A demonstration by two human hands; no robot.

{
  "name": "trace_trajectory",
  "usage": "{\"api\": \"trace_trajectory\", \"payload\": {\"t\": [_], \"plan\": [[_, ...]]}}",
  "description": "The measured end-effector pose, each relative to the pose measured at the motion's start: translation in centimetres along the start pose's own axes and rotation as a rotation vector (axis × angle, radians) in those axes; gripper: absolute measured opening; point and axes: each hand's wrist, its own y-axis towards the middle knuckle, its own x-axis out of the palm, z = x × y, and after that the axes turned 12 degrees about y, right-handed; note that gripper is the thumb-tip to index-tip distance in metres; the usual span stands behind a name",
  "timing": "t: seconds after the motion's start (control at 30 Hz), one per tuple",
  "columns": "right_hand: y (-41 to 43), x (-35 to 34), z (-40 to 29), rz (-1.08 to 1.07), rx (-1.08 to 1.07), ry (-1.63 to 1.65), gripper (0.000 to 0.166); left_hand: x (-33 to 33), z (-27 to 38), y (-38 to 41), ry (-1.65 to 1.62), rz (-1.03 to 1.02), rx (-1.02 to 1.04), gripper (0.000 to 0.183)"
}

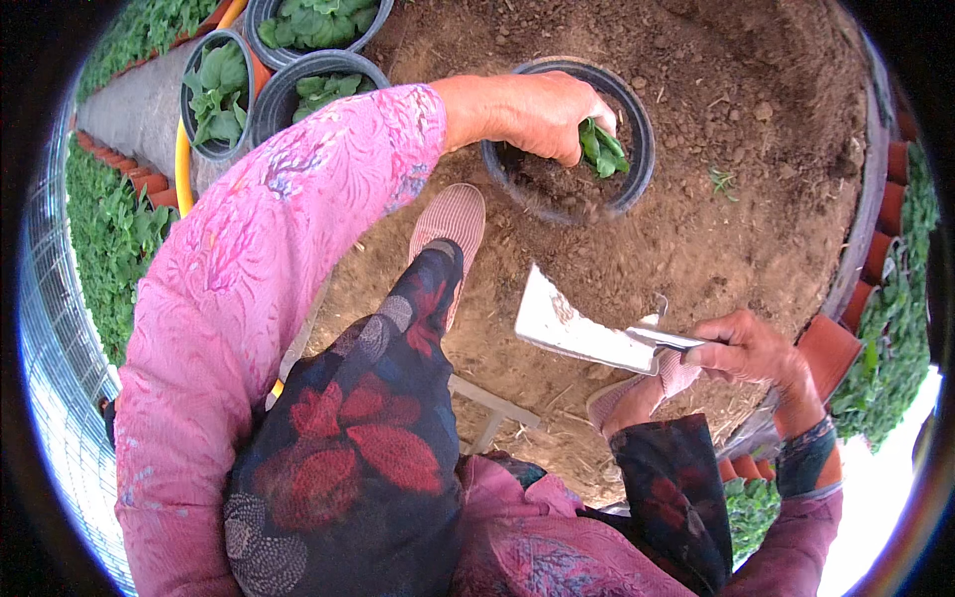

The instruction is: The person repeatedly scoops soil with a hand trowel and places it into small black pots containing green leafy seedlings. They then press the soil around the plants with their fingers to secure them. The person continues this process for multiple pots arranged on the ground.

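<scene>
My left hand (548,116) reaches down into a round dark plastic pot (643,160), its fingers closed around a small leafy green seedling (606,153). Loose dark soil (556,186) lies in the pot below the hand, and the seedling's roots are hidden. On the other side, my right hand (739,347) grips the handle of a broad-bladed metal cleaver (578,328). Soil clings to its shiny blade, which points left over the bare ground, apart from the pot.
Leafy plants fill several dark pots at upper left, including a front one (216,97). A yellow hose (183,168) runs beside them. My shoe (455,224) is just below the pot. Loose soil (746,89) spreads right, bordered by a curved edging (858,194) and terracotta-coloured pots (828,354).
</scene>
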Motion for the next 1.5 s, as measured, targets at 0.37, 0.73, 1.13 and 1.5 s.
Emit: {"api": "trace_trajectory", "payload": {"t": [0.37, 0.73, 1.13, 1.5], "plan": [[7.3, 4.9, -3.5, 0.858, -0.866, -0.671, 0.030, 0.6, 0.5, -1.4, -0.108, -0.011, -0.046, 0.049], [11.9, 5.5, -9.0, 1.025, -0.830, -0.965, 0.031, -0.5, 1.1, -1.5, -0.451, 0.016, -0.201, 0.046], [11.8, 5.9, -8.4, 1.029, -0.758, -0.947, 0.036, -4.3, 1.9, -6.2, -0.087, 0.491, -0.175, 0.039], [11.8, 4.0, -10.3, 1.211, -0.815, -0.508, 0.059, 3.9, -0.6, -10.8, -0.776, 0.453, -0.375, 0.054]]}}
